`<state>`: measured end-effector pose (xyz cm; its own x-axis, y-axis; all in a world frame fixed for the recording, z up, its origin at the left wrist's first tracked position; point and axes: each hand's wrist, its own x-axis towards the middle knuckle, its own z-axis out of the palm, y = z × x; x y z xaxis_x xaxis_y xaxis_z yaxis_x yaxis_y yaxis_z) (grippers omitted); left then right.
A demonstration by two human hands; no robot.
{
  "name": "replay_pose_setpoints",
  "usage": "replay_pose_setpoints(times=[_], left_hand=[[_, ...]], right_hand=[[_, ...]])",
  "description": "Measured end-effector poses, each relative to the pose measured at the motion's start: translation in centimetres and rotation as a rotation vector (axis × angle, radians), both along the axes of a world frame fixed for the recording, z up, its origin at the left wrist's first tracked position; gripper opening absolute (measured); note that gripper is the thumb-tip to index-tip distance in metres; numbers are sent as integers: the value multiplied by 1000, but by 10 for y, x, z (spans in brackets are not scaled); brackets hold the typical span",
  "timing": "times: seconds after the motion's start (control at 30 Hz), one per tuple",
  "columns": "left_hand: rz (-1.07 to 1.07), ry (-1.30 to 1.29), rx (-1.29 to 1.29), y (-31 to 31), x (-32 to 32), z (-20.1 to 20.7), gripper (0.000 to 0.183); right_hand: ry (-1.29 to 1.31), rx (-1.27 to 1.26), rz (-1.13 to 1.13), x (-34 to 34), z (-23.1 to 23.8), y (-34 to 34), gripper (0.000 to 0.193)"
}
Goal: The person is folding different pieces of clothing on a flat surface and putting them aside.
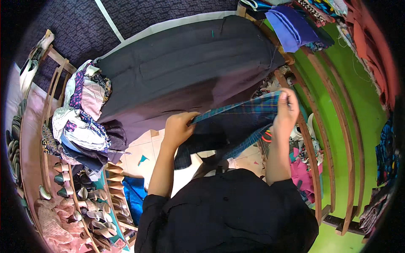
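Between my two hands a blue-green plaid cloth (242, 109) is stretched out, its dark folds hanging below. My left hand (180, 127) is closed round the left end of its upper edge. Higher up, my right hand (286, 111) pinches the right corner, with the thumb bent over it. A wide black cloth (177, 63) lies spread on the surface just beyond my hands. The lower part of the plaid piece hangs in front of my body and is partly in shadow.
A heap of patterned and white fabrics (86, 122) lies to the left. Below it, shoes (99, 215) fill a rack. Wooden rails (333, 126) stand by the green wall at right. Blue-purple folded cloth (291, 27) sits at the far right corner. Pink scraps (301, 173) lie near my right arm.
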<state>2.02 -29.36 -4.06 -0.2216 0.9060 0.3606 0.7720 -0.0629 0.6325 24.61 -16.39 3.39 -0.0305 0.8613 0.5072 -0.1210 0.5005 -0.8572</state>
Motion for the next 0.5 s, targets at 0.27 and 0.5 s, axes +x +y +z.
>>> replay_pose_setpoints(times=[0.27,0.5], left_hand=[[328,157,-324,-36,-40,-124,26],[742,111,-91,-76,-107,-120,35]], right_hand=[[236,39,-309,53,20,42,15],[117,319,-628,77,23,68,16]])
